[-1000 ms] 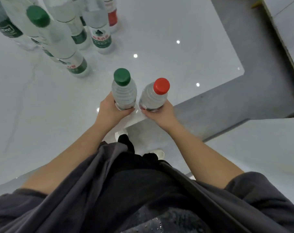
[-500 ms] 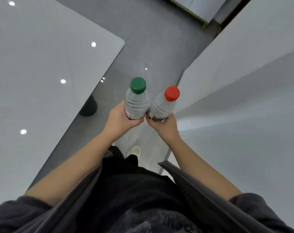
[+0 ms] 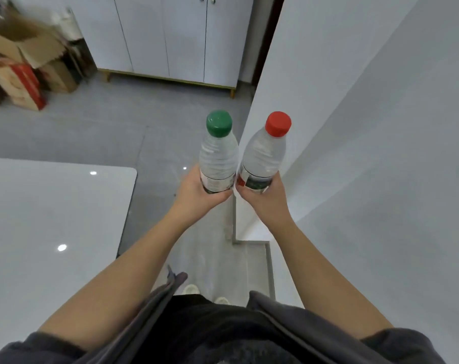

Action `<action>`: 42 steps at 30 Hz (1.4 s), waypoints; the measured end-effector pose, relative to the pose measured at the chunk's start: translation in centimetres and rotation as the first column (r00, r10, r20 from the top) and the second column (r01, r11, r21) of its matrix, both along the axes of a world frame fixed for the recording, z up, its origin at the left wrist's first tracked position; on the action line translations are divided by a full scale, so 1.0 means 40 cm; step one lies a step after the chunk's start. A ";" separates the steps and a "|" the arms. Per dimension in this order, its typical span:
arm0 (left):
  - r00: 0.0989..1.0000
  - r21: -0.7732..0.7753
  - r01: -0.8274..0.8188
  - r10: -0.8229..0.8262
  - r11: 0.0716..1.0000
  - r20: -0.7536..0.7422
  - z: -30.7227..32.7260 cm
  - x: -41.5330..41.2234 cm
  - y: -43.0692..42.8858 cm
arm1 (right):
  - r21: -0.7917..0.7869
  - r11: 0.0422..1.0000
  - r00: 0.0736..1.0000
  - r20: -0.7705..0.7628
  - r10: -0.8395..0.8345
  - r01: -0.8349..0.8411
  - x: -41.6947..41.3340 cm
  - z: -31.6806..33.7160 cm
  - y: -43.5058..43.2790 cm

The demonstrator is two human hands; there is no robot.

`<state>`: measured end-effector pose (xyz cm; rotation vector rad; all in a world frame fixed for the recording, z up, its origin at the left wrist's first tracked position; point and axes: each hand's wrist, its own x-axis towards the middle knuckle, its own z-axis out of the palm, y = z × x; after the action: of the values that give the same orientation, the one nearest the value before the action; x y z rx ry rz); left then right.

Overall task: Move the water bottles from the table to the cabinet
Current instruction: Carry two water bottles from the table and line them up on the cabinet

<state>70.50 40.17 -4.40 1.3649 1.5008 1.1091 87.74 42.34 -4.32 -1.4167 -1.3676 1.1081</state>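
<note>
Gripping a green-capped water bottle (image 3: 219, 156) in the left hand (image 3: 196, 191) and a red-capped water bottle (image 3: 263, 156) in the right hand (image 3: 262, 199), a person faces the cabinet (image 3: 170, 35) at 12 o'clock — the wall corner (image 3: 252, 122) alongside could knock one loose.

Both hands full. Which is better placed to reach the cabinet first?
Left, probably: left hand with green-capped bottle lines up with the cabinet; right hand with red-capped bottle faces the wall.

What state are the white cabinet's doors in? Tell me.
Shut: the doors of the white gold-legged cabinet lie flush, only thin seams between.
</note>
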 end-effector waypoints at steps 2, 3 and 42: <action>0.999 0.053 -0.013 0.012 0.999 0.030 0.064 -0.029 0.045 | 0.058 0.998 0.999 -0.029 -0.013 0.015 -0.028 0.061 0.041; 0.999 0.076 -0.022 0.019 0.997 0.036 0.098 -0.043 0.066 | 0.085 0.996 0.999 -0.041 -0.012 0.015 -0.042 0.094 0.061; 0.957 0.495 -0.171 0.024 0.852 0.289 0.811 -0.243 0.351 | 0.516 0.854 0.964 -0.253 0.084 0.061 -0.231 0.779 0.388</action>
<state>60.78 54.22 28.05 1.4118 1.1179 1.7850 78.49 57.84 26.84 -0.8300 -1.3450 0.8101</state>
